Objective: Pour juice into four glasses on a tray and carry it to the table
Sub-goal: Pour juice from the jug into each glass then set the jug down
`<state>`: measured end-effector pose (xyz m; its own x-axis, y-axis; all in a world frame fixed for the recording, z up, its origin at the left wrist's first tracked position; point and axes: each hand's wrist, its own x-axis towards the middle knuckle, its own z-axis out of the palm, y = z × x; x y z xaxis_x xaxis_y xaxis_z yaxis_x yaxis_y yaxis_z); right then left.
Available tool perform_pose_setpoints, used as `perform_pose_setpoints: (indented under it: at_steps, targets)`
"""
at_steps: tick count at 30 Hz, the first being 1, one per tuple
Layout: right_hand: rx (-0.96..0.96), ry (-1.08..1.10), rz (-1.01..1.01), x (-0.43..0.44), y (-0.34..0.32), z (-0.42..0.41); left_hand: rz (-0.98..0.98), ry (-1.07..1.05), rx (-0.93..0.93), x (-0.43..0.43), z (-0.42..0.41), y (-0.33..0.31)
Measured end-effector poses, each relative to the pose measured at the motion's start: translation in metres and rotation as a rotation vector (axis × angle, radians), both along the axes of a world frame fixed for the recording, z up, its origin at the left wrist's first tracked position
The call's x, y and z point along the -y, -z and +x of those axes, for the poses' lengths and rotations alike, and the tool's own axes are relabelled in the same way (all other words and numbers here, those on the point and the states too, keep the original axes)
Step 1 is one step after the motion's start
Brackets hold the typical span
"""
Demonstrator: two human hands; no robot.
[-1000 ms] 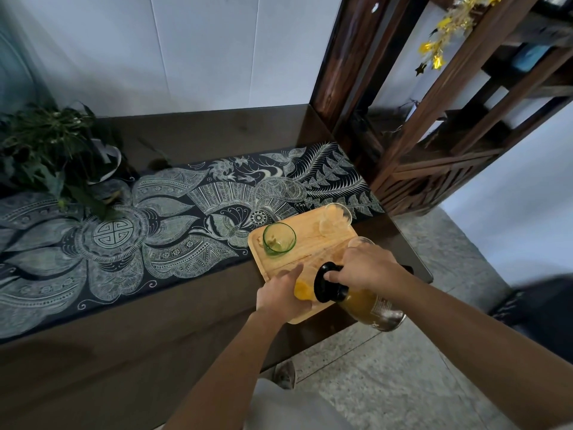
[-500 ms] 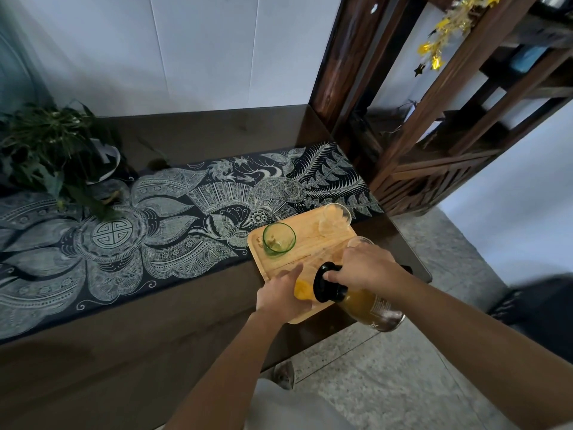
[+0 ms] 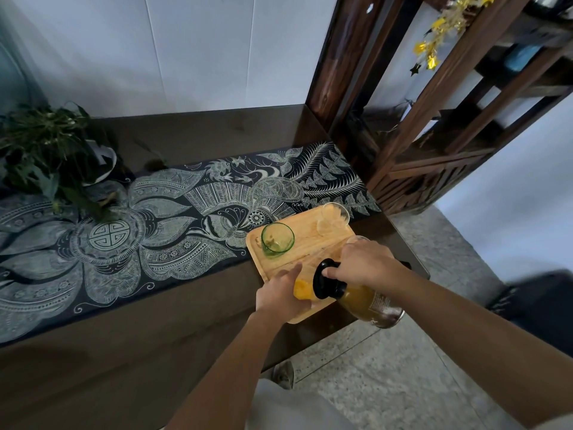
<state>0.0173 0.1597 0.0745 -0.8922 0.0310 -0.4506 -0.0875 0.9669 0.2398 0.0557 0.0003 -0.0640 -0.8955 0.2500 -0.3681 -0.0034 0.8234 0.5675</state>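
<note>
Green glass (image 3: 277, 240) is standing at the left of the wooden tray (image 3: 313, 248), which is resting on the dark tabletop (image 3: 186, 321) at the end of a patterned runner (image 3: 155, 231). I cannot tell whether it holds anything. Nearer the body, the left hand (image 3: 279, 294) is curling its fingers round a glass of orange juice (image 3: 301, 290) at the tray's near edge. Just right of it, the juice bottle (image 3: 369, 301) is lying almost level, its black neck at that glass, with the right hand (image 3: 367, 263) gripping the neck. Two clear glasses (image 3: 333, 217) are waiting at the far right, one half hidden. Pouring looks to be in hand, probably on the first glass. Next comes righting the bottle before the juice overflows, then moving to another glass.
</note>
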Motion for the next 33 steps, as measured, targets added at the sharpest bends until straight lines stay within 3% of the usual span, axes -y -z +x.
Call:
perform_pose_setpoints:
  at_steps: [33]
  targets:
    - [0.006, -0.001, 0.047, 0.0032, 0.0029, -0.0066, 0.004, -0.001, 0.003, 0.0009, 0.0008, 0.002]
